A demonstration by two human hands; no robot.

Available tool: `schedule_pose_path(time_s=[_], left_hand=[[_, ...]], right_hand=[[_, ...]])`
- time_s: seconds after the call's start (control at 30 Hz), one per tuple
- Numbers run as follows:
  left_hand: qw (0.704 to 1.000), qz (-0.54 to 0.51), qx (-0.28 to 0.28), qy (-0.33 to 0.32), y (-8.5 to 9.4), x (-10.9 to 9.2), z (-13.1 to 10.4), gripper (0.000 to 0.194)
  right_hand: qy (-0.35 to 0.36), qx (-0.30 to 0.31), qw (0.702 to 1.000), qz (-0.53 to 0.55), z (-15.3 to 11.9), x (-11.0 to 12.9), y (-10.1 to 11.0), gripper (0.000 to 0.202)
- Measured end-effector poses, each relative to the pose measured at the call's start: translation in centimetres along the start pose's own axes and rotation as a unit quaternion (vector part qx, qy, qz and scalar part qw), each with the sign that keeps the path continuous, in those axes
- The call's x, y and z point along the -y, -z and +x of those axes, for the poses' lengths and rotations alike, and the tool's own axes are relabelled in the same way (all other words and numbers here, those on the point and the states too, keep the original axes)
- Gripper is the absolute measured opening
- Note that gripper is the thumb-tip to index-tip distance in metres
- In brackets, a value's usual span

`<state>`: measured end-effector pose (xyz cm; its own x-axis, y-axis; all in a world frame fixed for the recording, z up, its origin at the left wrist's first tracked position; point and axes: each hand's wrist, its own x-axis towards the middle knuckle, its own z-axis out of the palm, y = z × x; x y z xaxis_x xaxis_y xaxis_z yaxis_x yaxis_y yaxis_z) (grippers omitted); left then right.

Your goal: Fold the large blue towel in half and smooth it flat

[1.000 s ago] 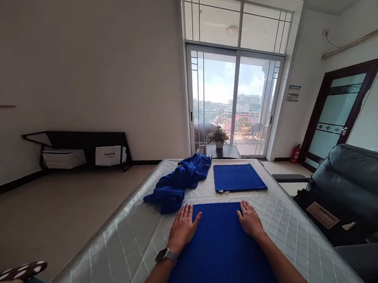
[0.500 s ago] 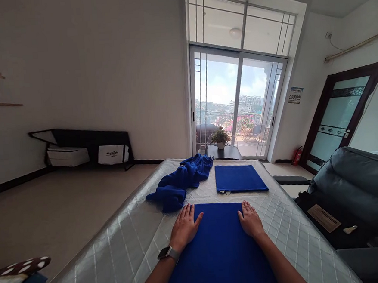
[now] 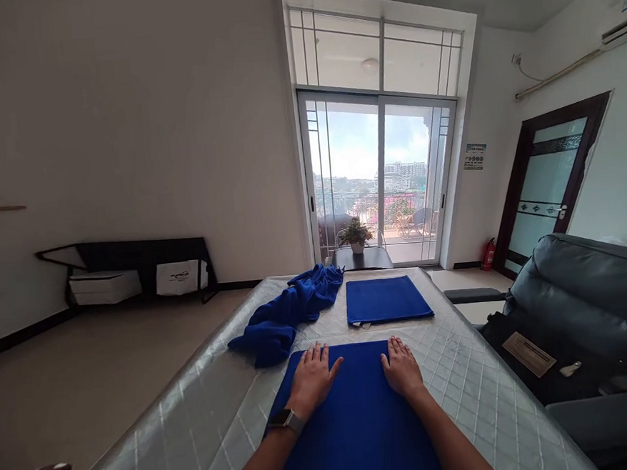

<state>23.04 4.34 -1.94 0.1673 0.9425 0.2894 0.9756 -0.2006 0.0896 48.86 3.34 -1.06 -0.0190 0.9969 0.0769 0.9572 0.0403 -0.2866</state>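
The left hand (image 3: 311,378) and right hand (image 3: 402,369) are resting flat, thumbs spread, on a blue cloth (image 3: 361,421) near its far edge; it is lying smooth on a quilted mattress (image 3: 198,429), while a rectangular cloth (image 3: 387,299) and a crumpled cloth (image 3: 293,309) (both also blue) are lying beyond

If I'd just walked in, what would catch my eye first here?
Probably the vivid blue: a smooth blue cloth lies nearest on the quilted silvery surface, with the left hand and right hand resting on it. Beyond it lie a crumpled blue heap on the left and a neat blue rectangle on the right. Bright glass doors stand behind.
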Motion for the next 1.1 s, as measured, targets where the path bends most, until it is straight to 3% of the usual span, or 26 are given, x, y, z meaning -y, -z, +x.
schedule_pose_path(time_s=[0.1, 0.2, 0.27, 0.33, 0.5, 0.67, 1.0, 1.1], left_hand=[[0.992, -0.088, -0.010, -0.085, -0.2, -6.6, 0.5, 0.076], [0.985, -0.111, -0.023, -0.130, -1.5, -12.1, 1.3, 0.067], [0.982, -0.117, -0.028, -0.149, -2.4, -14.1, 1.9, 0.062], [0.980, -0.120, -0.029, -0.157, -3.3, -14.6, 2.4, 0.060], [0.986, -0.110, -0.014, -0.128, -4.4, -12.0, 2.5, 0.067], [0.993, -0.079, 0.006, -0.088, -4.1, -8.0, 1.8, 0.072], [1.000, 0.001, 0.005, 0.005, -3.5, 3.5, -0.5, 0.077], [0.999, 0.016, -0.014, 0.034, -3.4, 5.6, -1.2, 0.083]], right_hand=[[0.002, -0.003, 1.000, -0.001, 0.0, -0.2, -0.1, 0.068], [0.022, 0.002, 1.000, -0.015, 0.0, -0.8, -0.5, 0.065], [0.039, 0.006, 0.999, -0.030, 0.0, -1.2, -0.8, 0.065], [0.047, 0.008, 0.998, -0.038, 0.1, -1.4, -1.1, 0.065], [0.028, 0.001, 0.999, -0.024, 0.3, -0.9, -0.9, 0.065], [0.010, 0.002, 1.000, -0.003, 0.2, -0.3, -0.2, 0.069], [0.001, 0.014, 1.000, -0.013, 0.2, -0.1, 0.0, 0.069], [0.005, 0.013, 1.000, -0.025, 0.2, -0.1, -0.1, 0.069]])
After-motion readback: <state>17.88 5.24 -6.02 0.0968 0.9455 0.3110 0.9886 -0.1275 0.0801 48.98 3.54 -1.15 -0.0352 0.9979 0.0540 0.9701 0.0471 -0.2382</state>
